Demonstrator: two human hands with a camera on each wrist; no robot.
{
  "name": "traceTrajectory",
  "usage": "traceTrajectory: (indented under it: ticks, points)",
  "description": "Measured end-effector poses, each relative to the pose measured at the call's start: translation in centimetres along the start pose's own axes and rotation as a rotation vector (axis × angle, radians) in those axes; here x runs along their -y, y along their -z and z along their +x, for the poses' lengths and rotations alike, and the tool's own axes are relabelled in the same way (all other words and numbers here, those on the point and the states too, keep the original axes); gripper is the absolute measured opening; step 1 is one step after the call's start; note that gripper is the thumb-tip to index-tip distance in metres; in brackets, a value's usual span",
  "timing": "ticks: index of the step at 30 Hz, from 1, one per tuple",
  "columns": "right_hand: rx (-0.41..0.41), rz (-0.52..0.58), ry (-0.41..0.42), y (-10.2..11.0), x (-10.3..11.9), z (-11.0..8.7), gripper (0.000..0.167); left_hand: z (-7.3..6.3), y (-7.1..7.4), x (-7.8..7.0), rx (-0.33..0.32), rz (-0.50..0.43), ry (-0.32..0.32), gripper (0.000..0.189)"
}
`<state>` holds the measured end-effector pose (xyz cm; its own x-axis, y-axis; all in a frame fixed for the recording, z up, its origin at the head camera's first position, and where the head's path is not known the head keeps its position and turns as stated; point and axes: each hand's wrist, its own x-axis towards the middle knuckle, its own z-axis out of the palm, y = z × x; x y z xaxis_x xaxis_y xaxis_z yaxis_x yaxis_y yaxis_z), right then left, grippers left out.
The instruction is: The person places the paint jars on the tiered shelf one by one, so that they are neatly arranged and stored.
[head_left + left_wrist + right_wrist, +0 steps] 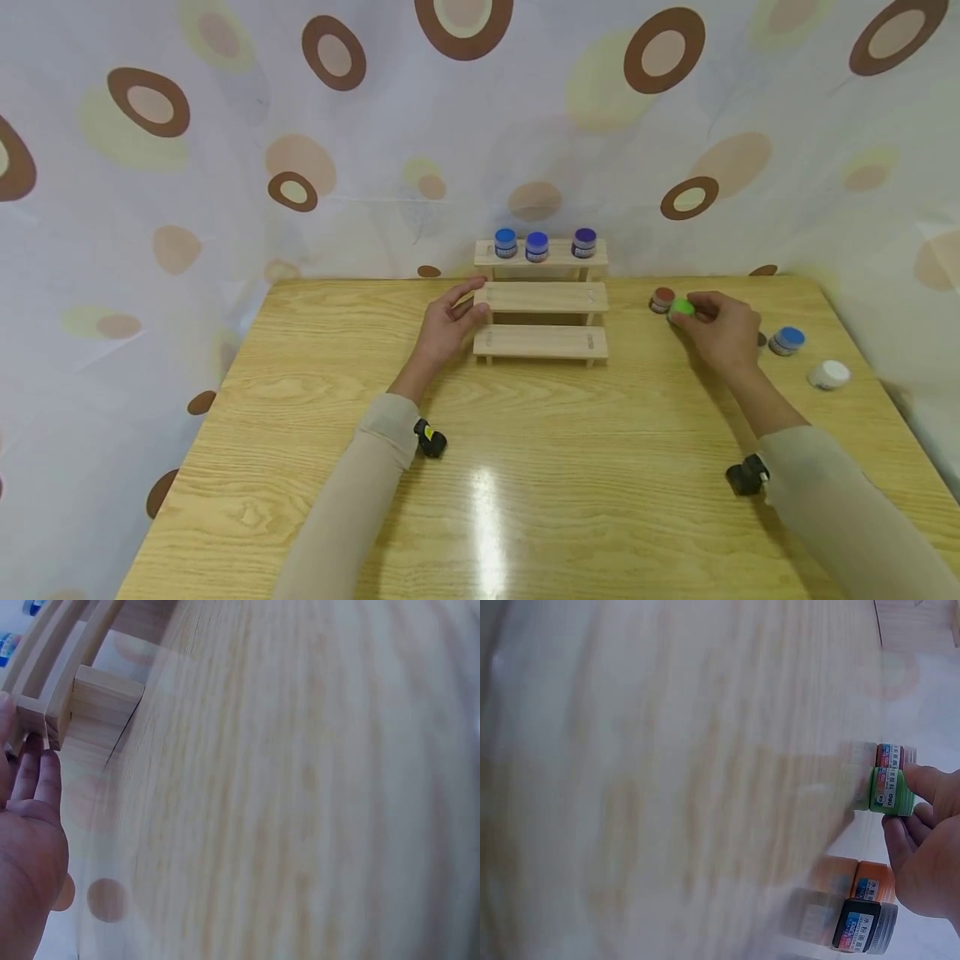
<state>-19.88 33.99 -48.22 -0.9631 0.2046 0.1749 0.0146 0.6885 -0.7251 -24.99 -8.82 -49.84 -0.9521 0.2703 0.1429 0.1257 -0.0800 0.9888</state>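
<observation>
My left hand [442,329] holds the left end of a three-step wooden rack [540,297], thumb and fingers around the middle step. Up close in the left wrist view, its fingertips meet the end of the rack [64,697]. Over on the right, my right hand [723,329] pinches a green paint jar [681,311] between thumb and fingers. A red-brown paint jar [662,300] stands right beside the green one. On the top step sit a light blue jar [506,243], a blue jar [537,247] and a purple jar [584,243].
Right of my right hand stand a blue-lidded jar [787,341] and a white-lidded jar [829,375]. A dark jar [762,341] is partly hidden by that hand. The right wrist view shows an orange jar [873,881] and a black jar [859,926]. A patterned cloth [375,167] hangs behind the table.
</observation>
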Motion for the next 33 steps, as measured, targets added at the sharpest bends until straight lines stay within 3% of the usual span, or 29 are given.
traceTrajectory:
  ticks: [10,18,25,33]
  points:
    - [-0.006,-0.025,0.004,0.2,0.3,-0.2,0.048,0.0,0.0,0.1,0.010,0.012,-0.005,0.048]
    - [-0.003,0.002,0.043,0.8,1.9,-0.5,0.049,0.0,0.0,0.1,0.002,0.006,0.005,0.048]
    - [-0.018,-0.003,0.125,1.3,4.2,-0.6,0.047,0.0,0.0,-0.1,0.003,0.010,0.002,0.048]
    - [0.007,0.046,0.140,1.5,8.0,-1.0,0.042,0.0,0.0,-0.2,0.005,0.013,0.005,0.047]
